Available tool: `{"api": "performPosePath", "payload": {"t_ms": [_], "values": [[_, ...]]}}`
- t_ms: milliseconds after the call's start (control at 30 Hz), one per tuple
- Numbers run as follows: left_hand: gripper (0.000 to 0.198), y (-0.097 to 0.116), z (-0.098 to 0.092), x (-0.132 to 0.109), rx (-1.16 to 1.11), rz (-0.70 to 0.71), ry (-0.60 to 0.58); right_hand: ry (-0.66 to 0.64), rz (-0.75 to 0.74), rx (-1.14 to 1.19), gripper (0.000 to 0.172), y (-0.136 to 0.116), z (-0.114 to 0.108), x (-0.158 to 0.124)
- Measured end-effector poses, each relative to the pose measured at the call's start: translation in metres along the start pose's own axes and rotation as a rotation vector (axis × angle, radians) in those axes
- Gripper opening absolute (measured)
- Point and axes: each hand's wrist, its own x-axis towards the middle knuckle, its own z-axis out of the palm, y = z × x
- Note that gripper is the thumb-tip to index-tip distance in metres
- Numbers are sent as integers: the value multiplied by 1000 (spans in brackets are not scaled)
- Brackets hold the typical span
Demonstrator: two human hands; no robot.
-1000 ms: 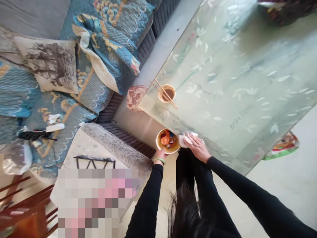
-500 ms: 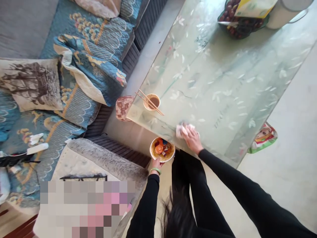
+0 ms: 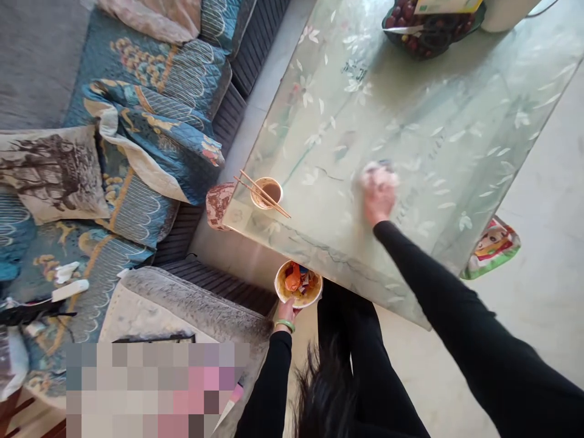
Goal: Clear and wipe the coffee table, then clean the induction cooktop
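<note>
Two hands are busy at the table edge: the left hand (image 3: 283, 314) curls closed under a round paper bowl (image 3: 298, 284) of scraps just off the corner, while the right hand (image 3: 378, 198), blurred, clutches a shapeless wad of tissue (image 3: 378, 176) against the glass tabletop (image 3: 447, 140).

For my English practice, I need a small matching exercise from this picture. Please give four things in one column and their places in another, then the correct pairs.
Things:
1. left hand
2. right hand
3. chopsticks
4. green bangle

Places:
A. on the glass tabletop, blurred
B. around the left wrist
C. across a small cup of brown liquid
D. under a paper bowl of food scraps

Pairs: 1-D, 2-A, 3-C, 4-B
</note>
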Motion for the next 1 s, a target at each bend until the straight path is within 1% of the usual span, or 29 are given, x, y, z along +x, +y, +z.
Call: {"api": "performPosePath", "payload": {"t_ms": [33,67,100,133,167,200,233,267,300,333,367,400,433,467,533,600,700,767,833,867,933,967,1000], "values": [[39,-1,1,-1,6,-8,11,-62,-71,27,62,-27,3,-20],[40,-2,2,-2,12,-14,18,-132,-178,57,63,-46,1,-50],[41,-3,3,-4,19,-20,23,-198,-298,87,65,-54,-4,-87],[42,-3,3,-7,27,-24,26,-257,-409,115,65,-53,-12,-128],[44,-4,4,-11,36,-29,26,-314,-502,139,66,-41,-22,-170],[45,-4,4,-14,46,-34,25,-353,-542,147,67,-20,-33,-210],[47,-5,3,-17,57,-39,22,-364,-538,143,67,7,-44,-245],[47,-7,2,-20,68,-45,19,-343,-491,130,66,39,-55,-274],[48,-8,1,-23,79,-50,17,-281,-411,110,65,72,-65,-295],[49,-10,0,-24,89,-54,16,-214,-336,92,65,104,-73,-307],[49,-12,-1,-25,98,-57,16,-158,-240,71,63,133,-78,-311],[50,-15,-2,-25,106,-59,19,-114,-156,55,62,158,-82,-307],[51,-17,-2,-24,113,-59,23,-68,-71,40,60,177,-83,-296],[51,-19,-2,-23,117,-59,27,-16,22,22,58,192,-83,-280],[53,-22,-1,-20,121,-56,32,106,211,-22,58,208,-80,-238],[54,-22,0,-17,116,-49,28,194,351,-61,61,216,-76,-191],[55,-20,3,-12,101,-41,17,225,440,-70,62,225,-76,-113],[55,-19,4,-7,87,-37,14,254,512,-55,61,226,-75,-51],[55,-18,3,-2,69,-32,9,257,553,-25,60,211,-68,16],[54,-17,3,1,60,-30,8,237,539,-13,60,196,-61,48],[50,-16,1,6,48,-29,11,135,457,-3,60,149,-42,101],[48,-15,1,8,44,-30,16,72,377,0,60,120,-32,119],[47,-13,0,9,42,-30,22,19,275,5,60,89,-22,130]]}}
